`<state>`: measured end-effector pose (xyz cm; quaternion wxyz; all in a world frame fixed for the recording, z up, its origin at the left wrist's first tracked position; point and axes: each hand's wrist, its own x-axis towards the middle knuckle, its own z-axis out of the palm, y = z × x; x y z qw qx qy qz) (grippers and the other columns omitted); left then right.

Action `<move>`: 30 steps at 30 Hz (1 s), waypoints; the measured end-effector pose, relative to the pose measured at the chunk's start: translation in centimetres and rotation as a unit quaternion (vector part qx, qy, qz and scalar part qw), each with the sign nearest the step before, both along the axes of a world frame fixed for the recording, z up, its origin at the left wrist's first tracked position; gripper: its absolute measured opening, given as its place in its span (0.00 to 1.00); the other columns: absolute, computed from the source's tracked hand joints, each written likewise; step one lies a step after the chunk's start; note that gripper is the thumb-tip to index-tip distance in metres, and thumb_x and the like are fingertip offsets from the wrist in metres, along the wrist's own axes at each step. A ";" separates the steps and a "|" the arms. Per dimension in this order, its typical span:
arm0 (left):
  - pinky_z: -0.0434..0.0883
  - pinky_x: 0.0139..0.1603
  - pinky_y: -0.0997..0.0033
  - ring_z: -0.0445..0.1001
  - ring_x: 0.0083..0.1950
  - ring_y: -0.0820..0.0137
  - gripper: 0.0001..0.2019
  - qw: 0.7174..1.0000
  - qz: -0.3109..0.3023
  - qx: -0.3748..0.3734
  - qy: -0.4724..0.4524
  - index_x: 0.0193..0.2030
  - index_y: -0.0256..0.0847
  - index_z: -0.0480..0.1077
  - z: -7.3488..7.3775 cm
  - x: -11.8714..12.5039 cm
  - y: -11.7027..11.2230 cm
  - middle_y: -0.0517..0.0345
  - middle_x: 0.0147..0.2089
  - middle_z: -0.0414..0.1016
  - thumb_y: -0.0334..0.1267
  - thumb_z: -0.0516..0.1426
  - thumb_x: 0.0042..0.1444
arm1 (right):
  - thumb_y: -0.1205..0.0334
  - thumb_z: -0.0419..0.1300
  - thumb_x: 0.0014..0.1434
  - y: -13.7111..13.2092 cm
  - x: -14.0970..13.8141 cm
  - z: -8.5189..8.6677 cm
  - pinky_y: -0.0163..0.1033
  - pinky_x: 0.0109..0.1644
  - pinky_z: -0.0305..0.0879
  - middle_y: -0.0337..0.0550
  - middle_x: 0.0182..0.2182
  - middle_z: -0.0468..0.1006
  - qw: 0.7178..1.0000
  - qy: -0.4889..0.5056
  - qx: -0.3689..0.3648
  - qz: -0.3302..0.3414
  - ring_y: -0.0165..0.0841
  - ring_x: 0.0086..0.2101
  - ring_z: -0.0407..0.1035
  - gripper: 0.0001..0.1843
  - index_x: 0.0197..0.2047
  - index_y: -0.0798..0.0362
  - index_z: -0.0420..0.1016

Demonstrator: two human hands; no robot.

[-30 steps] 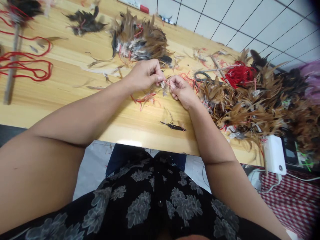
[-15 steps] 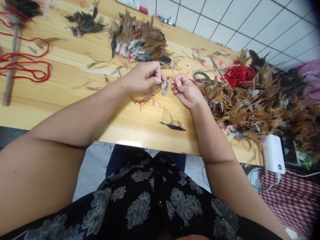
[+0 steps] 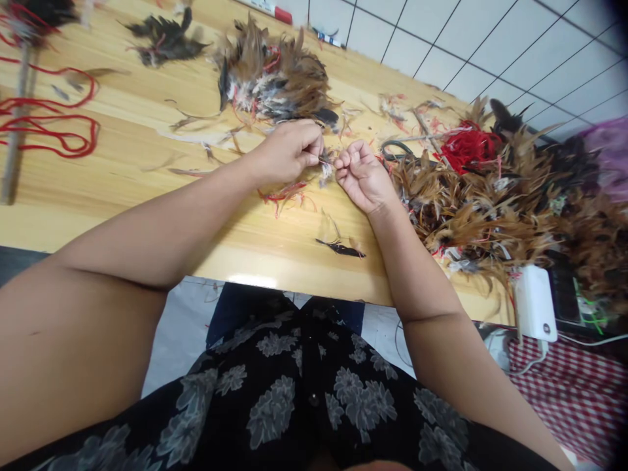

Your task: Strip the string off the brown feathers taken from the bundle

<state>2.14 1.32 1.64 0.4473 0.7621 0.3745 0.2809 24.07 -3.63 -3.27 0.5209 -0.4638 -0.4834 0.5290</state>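
Note:
My left hand (image 3: 292, 152) is closed in a pinch over the table, thumb and forefinger on a thin dark quill end. From it hangs a small feather (image 3: 326, 171) with a white fluffy base, between my two hands. My right hand (image 3: 364, 175) is close by on the other side, thumb and fingertips pressed together; what they hold is too fine to make out. Red thread scraps (image 3: 284, 193) lie below my left hand. Nearer the table edge is a small black feather (image 3: 341, 248). A large bundle of brown feathers (image 3: 277, 75) lies behind my hands.
To the right spread piled brown feathers (image 3: 481, 203), a tangle of red thread (image 3: 468, 147) and dark-handled scissors (image 3: 396, 149). A white power bank (image 3: 537, 304) stands at the table's right front edge. At left are a stick (image 3: 17, 131) and looped red cord (image 3: 73, 137).
The red thread stretched between my fingertips no longer shows as a taut line. My hands have barely shifted, and my right fingers have turned slightly. The view has moved a little.

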 end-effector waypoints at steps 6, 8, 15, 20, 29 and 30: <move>0.71 0.75 0.59 0.71 0.67 0.53 0.19 0.999 0.022 -0.040 -0.003 0.29 0.54 0.67 0.1 0.1 -0.2 0.55 0.39 0.77 0.25 0.69 0.52 | 0.60 0.67 0.76 0.3 -0.4 -0.1 0.34 0.42 0.79 0.33 0.34 0.68 1.000 -0.018 -0.009 -0.021 0.29 0.39 0.74 0.19 0.39 0.43 0.59; 0.68 0.77 0.60 0.71 0.67 0.54 0.20 0.998 0.032 -0.047 -0.012 0.29 0.54 0.67 0.2 0.2 -0.4 0.56 0.39 0.76 0.22 0.69 0.53 | 0.62 0.64 0.77 0.4 -0.4 -0.3 0.35 0.44 0.80 0.34 0.34 0.68 0.999 -0.003 -0.017 -0.028 0.29 0.39 0.75 0.16 0.39 0.43 0.61; 0.72 0.55 0.62 0.75 0.48 0.62 0.14 0.996 0.043 -0.073 -0.025 0.32 0.46 0.72 0.3 -0.1 -1.2 0.58 0.39 0.79 0.25 0.69 0.62 | 0.63 0.64 0.75 0.3 -0.2 -0.9 0.33 0.41 0.77 0.32 0.33 0.69 0.998 0.024 -0.042 -0.051 0.27 0.35 0.73 0.15 0.40 0.44 0.62; 0.72 0.48 0.66 0.75 0.40 0.68 0.15 0.975 -0.003 -0.166 -0.145 0.33 0.44 0.70 -0.1 0.3 -2.1 0.59 0.42 0.85 0.30 0.72 0.63 | 0.59 0.65 0.79 -0.2 -1.6 -0.5 0.32 0.38 0.73 0.31 0.31 0.70 0.997 0.025 -0.060 -0.048 0.28 0.34 0.71 0.16 0.41 0.44 0.61; 0.67 0.36 0.64 0.73 0.29 0.67 0.13 0.987 0.009 -0.138 -0.078 0.34 0.45 0.73 -1.7 0.7 -1.7 0.58 0.29 0.79 0.33 0.71 0.67 | 0.66 0.58 0.84 -1.2 -3.0 1.3 0.27 0.37 0.68 0.30 0.28 0.70 0.994 0.051 -0.090 -0.041 0.26 0.31 0.69 0.19 0.37 0.46 0.61; 0.69 0.37 0.63 0.73 0.29 0.66 0.14 0.989 0.012 -0.134 -0.069 0.34 0.45 0.73 -1.7 0.6 -1.5 0.58 0.29 0.79 0.34 0.72 0.66 | 0.66 0.58 0.84 -1.1 -3.0 1.3 0.26 0.37 0.69 0.30 0.28 0.71 0.993 0.047 -0.093 -0.046 0.25 0.31 0.70 0.19 0.37 0.46 0.61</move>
